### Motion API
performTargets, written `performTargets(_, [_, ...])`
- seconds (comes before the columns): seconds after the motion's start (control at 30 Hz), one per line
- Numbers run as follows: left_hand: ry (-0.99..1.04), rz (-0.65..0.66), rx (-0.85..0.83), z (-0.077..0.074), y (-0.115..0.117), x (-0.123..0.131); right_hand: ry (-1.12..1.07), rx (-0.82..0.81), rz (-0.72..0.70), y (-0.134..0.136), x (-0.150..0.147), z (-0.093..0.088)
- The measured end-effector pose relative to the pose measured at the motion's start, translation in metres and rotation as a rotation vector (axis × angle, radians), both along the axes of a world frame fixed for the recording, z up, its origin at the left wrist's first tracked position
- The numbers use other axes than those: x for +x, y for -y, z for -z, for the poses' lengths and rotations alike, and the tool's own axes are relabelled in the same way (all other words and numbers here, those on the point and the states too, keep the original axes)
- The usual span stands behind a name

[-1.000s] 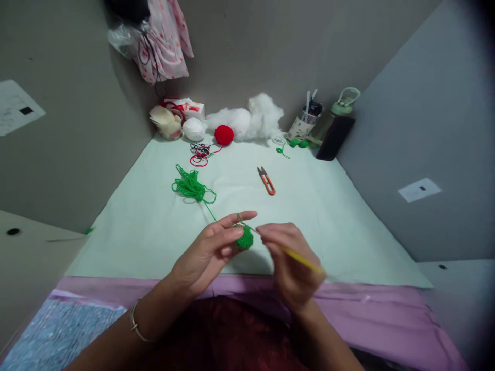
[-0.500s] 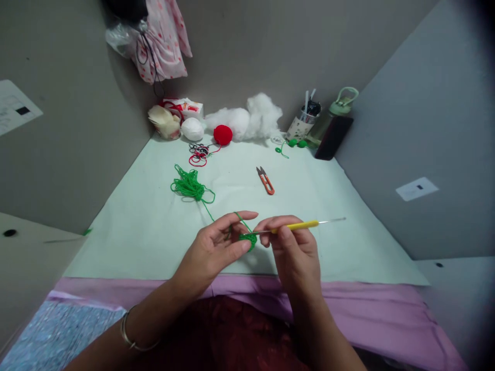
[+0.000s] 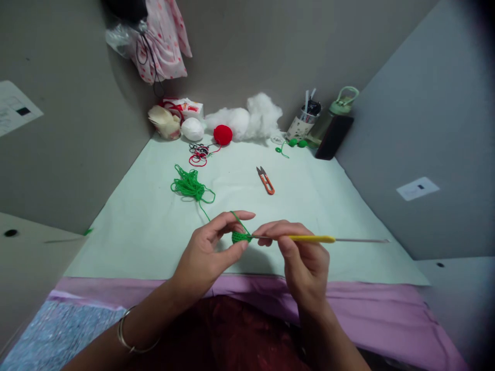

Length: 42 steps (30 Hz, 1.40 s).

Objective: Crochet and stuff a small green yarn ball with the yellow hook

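Note:
My left hand (image 3: 209, 247) pinches a small green crochet piece (image 3: 238, 237) between thumb and fingers. Green yarn runs over its raised index finger and back to a loose green yarn bundle (image 3: 189, 185) on the table. Between the thumb and fingers of my right hand (image 3: 303, 252) is a crochet hook (image 3: 313, 238) with a yellow grip, lying nearly level. One end of the hook meets the edge of the crochet piece; the other metal end sticks out to the right. Whether the tip is inside a stitch is too small to tell.
Orange thread snips (image 3: 266, 181) lie beyond my hands. At the back are a red yarn ball (image 3: 223, 135), a white yarn ball (image 3: 192, 129), white stuffing (image 3: 263, 116), a pen holder (image 3: 301, 123), a dark phone (image 3: 334, 137) and a green bottle (image 3: 340, 105). Grey panels (image 3: 417, 129) flank the table.
My right hand has shifted right and slightly down, and the hook has turned to lie flatter with more of it showing. The crochet piece has moved a little left and turned in my left hand.

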State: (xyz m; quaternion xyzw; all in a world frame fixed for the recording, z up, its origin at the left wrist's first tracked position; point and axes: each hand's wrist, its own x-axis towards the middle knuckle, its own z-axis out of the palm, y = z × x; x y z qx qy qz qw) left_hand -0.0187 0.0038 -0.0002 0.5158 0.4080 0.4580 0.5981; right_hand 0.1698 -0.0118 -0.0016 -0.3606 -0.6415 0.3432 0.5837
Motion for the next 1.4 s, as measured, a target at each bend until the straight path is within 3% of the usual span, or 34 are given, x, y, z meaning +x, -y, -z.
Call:
performTargets(0.17, [-0.117,-0.199,0.189,-0.002,0.002,0.008,0.390,0.339,0.119,-0.001,0.000,0.008])
performTargets(0.23, [-0.001,-0.174,0.080,-0.002,0.002,0.010,0.519,0.519,0.207,-0.003,-0.001,0.016])
performTargets(0.3, [0.213,-0.052,-0.142,-0.003,0.001,0.009,0.560,0.601,0.260,-0.003,-0.003,0.022])
performTargets(0.4, [0.480,0.126,-0.414,-0.004,-0.004,0.004,0.344,0.390,0.237,-0.002,-0.006,0.020])
performTargets(0.5, [0.538,0.100,-0.425,-0.005,-0.007,0.002,-0.072,0.114,0.144,-0.004,-0.008,0.013])
performTargets(0.57, [0.515,0.056,-0.373,-0.005,-0.007,0.004,-0.219,0.007,0.064,-0.007,-0.009,0.010])
performTargets(0.67, [0.455,0.073,-0.276,-0.004,-0.004,0.009,-0.179,-0.013,-0.001,-0.009,-0.012,0.009])
performTargets(0.8, [0.384,0.014,-0.207,0.000,0.000,0.014,0.076,0.144,0.142,-0.002,-0.014,0.011])
performTargets(0.93, [0.497,0.030,-0.359,0.001,-0.002,0.014,0.417,0.387,0.259,0.004,-0.012,0.012])
performTargets(1.03, [0.590,0.121,-0.520,0.000,-0.007,0.010,0.229,0.276,0.256,0.000,-0.007,0.010])
performTargets(1.17, [0.579,0.080,-0.453,-0.001,-0.010,0.007,-0.185,-0.016,0.130,-0.008,-0.007,0.007])
performTargets(1.23, [0.507,0.078,-0.363,0.000,-0.007,0.009,-0.201,-0.060,0.071,-0.010,-0.009,0.008])
performTargets(1.4, [0.381,0.153,-0.221,0.004,0.000,0.011,-0.186,-0.128,0.087,-0.009,-0.011,0.015])
